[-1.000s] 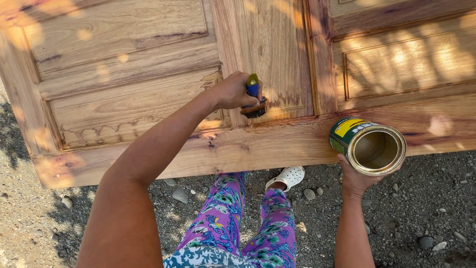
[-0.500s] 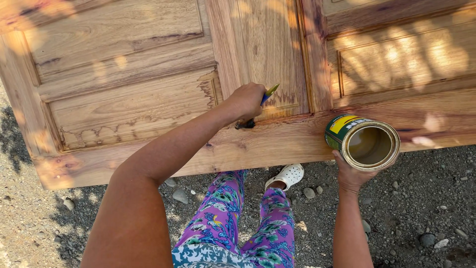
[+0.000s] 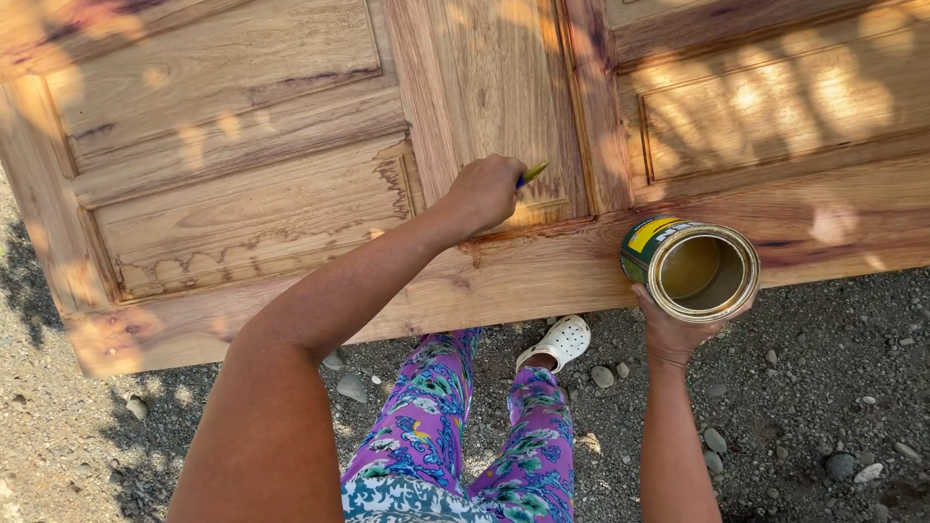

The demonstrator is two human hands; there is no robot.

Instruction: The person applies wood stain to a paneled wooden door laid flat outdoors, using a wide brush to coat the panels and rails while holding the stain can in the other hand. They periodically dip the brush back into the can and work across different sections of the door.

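Head view looks down on a wooden door (image 3: 291,194) that fills the upper part of the frame, its lower edge over gravel (image 3: 823,387). Near the centre, the left hand (image 3: 481,191) is curled shut around a brush (image 3: 531,174); only a short green and yellow bit of handle pokes out past the knuckles, and the bristles are hidden behind the hand, so whether they touch the wood cannot be told. At right of centre, the right hand (image 3: 678,329) cups an open can (image 3: 693,266) from below, fingers spread up its side, the mouth tilted toward the camera and some liquid showing low inside. The can looks rigid and moderately heavy for one palm, and a tilt could spill it, so a hold under the base with fingers wrapped round the wall seems safest; its rim may be slick. The brush seems light and stiff, best gripped on the handle close to the bristles for control. The wood around the left hand shines darker, likely wet and easy to smear. Purple patterned trousers (image 3: 455,416) and a white clog (image 3: 560,341) show at bottom centre.
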